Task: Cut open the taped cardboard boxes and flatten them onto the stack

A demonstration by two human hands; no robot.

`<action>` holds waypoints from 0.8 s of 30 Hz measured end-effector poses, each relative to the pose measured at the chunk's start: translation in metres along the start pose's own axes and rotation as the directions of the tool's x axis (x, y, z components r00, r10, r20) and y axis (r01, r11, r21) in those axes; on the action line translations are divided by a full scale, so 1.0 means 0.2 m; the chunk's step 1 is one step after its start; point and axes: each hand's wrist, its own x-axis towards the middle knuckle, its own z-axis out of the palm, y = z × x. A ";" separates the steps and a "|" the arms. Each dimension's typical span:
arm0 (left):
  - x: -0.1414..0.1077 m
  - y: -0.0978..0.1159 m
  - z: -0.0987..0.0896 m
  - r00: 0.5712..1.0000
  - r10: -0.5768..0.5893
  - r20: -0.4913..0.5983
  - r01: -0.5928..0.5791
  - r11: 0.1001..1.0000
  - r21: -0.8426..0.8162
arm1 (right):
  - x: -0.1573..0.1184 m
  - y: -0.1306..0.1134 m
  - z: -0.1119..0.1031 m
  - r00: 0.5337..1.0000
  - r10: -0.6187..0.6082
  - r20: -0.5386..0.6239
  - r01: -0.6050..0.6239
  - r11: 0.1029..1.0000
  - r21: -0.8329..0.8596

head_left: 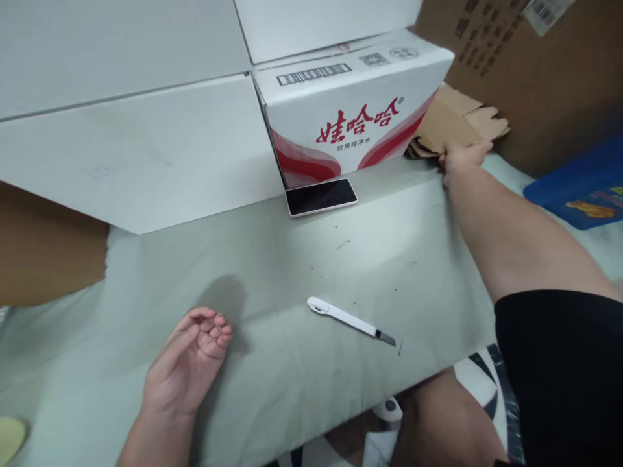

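My right hand (pixel 464 162) is closed on the near edge of some brown cardboard pieces (pixel 450 120) at the back right, beside a white and red carton (pixel 355 123). My left hand (pixel 192 360) is over the cloth-covered table (pixel 272 370) at the lower left, palm turned up, its fingers loosely curled and apart, with nothing in it. Between the hands, a white utility knife (pixel 345 318) lies on the cloth, its blade out and pointing right. A dark-screened phone (pixel 322 197) lies against the foot of the carton.
White boxes (pixel 195 149) stand along the back left. A large brown box (pixel 525 84) rises at the back right, near a blue item (pixel 579 185). Small dark scraps dot the cloth. Part of a yellow object (pixel 10 436) shows at the lower left.
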 end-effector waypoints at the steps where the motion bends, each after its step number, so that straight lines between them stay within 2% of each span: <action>1: 0.00 0.00 0.00 1.000 0.005 0.008 -0.005 1.000 0.006 | -0.03 0.01 0.00 1.000 0.004 -0.026 -0.005 0.998 -0.058; 3: -0.01 0.00 0.01 1.000 0.005 0.017 -0.005 1.000 0.012 | -0.08 0.00 -0.01 0.999 -0.006 -0.042 -0.001 0.986 -0.169; 7: -0.04 0.01 0.02 1.000 0.009 0.009 -0.008 1.000 -0.026 | -0.19 -0.05 -0.01 0.997 -0.063 0.050 0.077 0.935 -0.347; 11: -0.07 0.05 0.02 0.998 0.004 0.063 0.002 0.996 -0.085 | -0.30 -0.06 -0.03 0.990 -0.065 0.122 0.115 0.874 -0.472; 15: -0.09 0.10 -0.01 0.994 0.024 0.108 -0.002 0.980 -0.197 | -0.42 -0.09 -0.12 0.949 -0.073 0.307 0.271 0.689 -0.672; 18: -0.12 0.15 -0.03 0.986 0.044 0.161 0.003 0.960 -0.278 | -0.56 -0.17 -0.20 0.901 -0.121 0.417 0.397 0.620 -0.677; 20: -0.14 0.19 -0.06 0.975 0.068 0.212 0.006 0.945 -0.327 | -0.69 -0.26 -0.22 0.843 -0.227 0.487 0.516 0.596 -0.615; 21: -0.15 0.21 -0.09 0.968 0.089 0.233 -0.002 0.936 -0.353 | -0.77 -0.31 -0.21 0.792 -0.289 0.538 0.592 0.581 -0.559; 24: -0.17 0.25 -0.18 0.960 0.145 0.239 -0.027 0.899 -0.437 | -1.08 -0.46 -0.13 0.563 -0.446 0.696 0.799 0.507 -0.322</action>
